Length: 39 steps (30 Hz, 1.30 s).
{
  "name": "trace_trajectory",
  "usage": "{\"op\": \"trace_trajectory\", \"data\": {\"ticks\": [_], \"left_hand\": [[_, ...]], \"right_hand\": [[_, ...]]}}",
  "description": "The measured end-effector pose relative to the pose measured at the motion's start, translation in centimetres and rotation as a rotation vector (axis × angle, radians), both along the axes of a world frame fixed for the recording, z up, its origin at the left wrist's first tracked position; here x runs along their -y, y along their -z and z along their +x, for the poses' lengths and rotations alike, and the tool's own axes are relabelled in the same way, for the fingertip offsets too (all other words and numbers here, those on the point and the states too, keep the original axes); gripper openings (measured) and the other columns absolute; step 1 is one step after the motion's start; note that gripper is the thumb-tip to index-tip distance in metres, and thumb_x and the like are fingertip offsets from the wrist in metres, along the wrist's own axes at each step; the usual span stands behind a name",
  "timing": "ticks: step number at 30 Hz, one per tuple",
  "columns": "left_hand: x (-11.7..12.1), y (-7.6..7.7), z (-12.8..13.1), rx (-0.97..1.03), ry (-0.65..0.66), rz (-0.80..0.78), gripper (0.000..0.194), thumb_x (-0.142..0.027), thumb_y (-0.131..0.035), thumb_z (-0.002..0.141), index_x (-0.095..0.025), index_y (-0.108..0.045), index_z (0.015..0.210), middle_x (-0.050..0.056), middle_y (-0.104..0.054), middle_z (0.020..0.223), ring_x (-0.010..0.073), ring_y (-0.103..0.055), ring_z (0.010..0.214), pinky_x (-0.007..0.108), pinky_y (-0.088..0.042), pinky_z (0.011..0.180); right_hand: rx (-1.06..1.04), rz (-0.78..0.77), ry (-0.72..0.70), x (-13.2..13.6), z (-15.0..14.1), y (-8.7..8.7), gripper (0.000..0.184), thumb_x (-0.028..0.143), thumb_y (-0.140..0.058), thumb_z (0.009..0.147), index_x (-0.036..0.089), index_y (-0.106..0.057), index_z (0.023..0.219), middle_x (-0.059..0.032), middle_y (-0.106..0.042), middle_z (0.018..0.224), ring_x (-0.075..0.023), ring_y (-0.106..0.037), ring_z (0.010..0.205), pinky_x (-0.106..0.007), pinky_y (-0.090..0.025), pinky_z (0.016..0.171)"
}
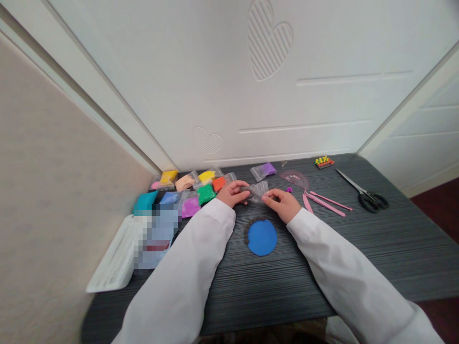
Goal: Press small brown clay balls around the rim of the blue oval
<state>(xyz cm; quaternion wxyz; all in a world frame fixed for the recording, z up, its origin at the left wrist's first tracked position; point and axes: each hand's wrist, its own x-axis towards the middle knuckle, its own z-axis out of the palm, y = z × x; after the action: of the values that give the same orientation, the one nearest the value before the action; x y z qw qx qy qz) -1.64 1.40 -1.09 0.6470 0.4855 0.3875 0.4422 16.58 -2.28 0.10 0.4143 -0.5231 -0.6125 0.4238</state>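
Observation:
My left hand and my right hand meet over the dark striped table, both pinching a small clear plastic bag between them. Fingers of both hands are closed on the bag's edges. What the bag holds I cannot make out. Just in front of my hands lies a flat blue clay disc with a row of small dark balls along its upper left rim. Both arms wear white sleeves.
Several small bags of coloured clay lie at the back left; a purple one sits apart. Pink modelling tools, a pink protractor, black scissors, a small multicoloured piece and a white tray are also on the table.

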Motion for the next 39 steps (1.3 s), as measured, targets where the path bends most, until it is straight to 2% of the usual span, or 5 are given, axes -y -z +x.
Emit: {"op": "trace_trajectory", "data": {"ticks": [10, 16, 21, 29, 39], "left_hand": [[-0.2, 0.3, 0.1, 0.020, -0.018, 0.023, 0.044, -0.025, -0.072, 0.053, -0.018, -0.053, 0.092, -0.003, -0.063, 0.067, 0.0096, -0.055, 0.053, 0.023, -0.044, 0.050], [-0.5, 1.0, 0.1, 0.021, -0.003, 0.078, 0.037, -0.018, -0.074, 0.047, -0.015, -0.057, 0.080, -0.001, -0.065, 0.070, 0.0095, -0.058, 0.061, 0.022, -0.045, 0.059], [-0.5, 0.9, 0.1, -0.001, 0.056, 0.099, 0.035, -0.014, -0.074, 0.047, -0.014, -0.058, 0.078, 0.000, -0.066, 0.072, 0.0108, -0.060, 0.067, 0.026, -0.045, 0.068], [-0.6, 1.2, 0.0, 0.003, 0.040, 0.132, 0.035, -0.015, -0.073, 0.049, -0.015, -0.057, 0.080, -0.001, -0.065, 0.073, 0.0103, -0.059, 0.068, 0.025, -0.045, 0.069], [-0.5, 1.0, 0.1, -0.004, 0.038, 0.106, 0.033, -0.017, -0.073, 0.051, -0.015, -0.056, 0.079, -0.001, -0.063, 0.069, 0.0087, -0.057, 0.062, 0.020, -0.045, 0.057]], "right_hand": [[0.004, 0.062, 0.041, 0.1, -0.1, -0.1, 0.020, 0.036, -0.055, 0.068, 0.017, -0.054, 0.062, 0.0040, -0.047, 0.054, -0.0090, -0.040, 0.052, -0.024, -0.033, 0.053], [-0.025, 0.103, 0.077, -0.1, 0.3, -0.2, 0.031, 0.040, -0.056, 0.067, 0.018, -0.059, 0.088, 0.0053, -0.041, 0.054, -0.0083, -0.036, 0.049, -0.023, -0.030, 0.050], [-0.032, 0.131, 0.099, -0.1, 0.2, -0.3, 0.023, 0.038, -0.054, 0.069, 0.018, -0.061, 0.075, 0.0034, -0.043, 0.055, -0.0095, -0.037, 0.052, -0.024, -0.031, 0.051], [0.007, 0.133, 0.116, -0.1, 0.2, -0.1, 0.019, 0.035, -0.055, 0.069, 0.017, -0.060, 0.075, 0.0056, -0.036, 0.051, -0.0083, -0.035, 0.049, -0.022, -0.028, 0.049], [0.039, 0.164, 0.140, 0.0, 0.1, -0.2, 0.017, 0.034, -0.051, 0.072, 0.018, -0.056, 0.072, 0.0054, -0.037, 0.054, -0.0082, -0.036, 0.051, -0.022, -0.029, 0.050]]}}
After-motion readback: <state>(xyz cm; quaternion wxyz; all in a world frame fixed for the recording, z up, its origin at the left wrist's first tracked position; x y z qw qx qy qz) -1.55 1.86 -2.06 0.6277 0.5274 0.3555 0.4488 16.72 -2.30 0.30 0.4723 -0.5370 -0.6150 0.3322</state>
